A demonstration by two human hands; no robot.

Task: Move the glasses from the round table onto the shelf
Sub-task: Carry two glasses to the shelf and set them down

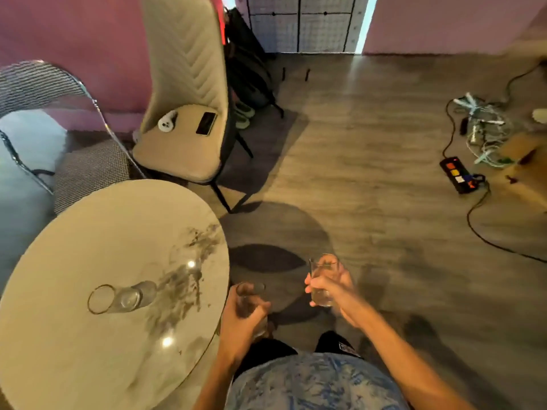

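Clear glass is filling both our hands: the left hand (241, 316) is wrapping its fingers around one tumbler (248, 300) just off the table's edge, and the right hand (334, 291) is clasping a second tumbler (321, 281) out over the floor, both upright, probably so we are carrying two at once. A third glass (118, 298) is lying on its side on the round marble-look table (88, 241), well apart from our hands. We are not seeing any shelf. Beyond, a cream chair (183, 93) is holding a phone (206, 123), and a power strip (460, 174) with tangled cables is lying on the grey wood floor (355, 158)
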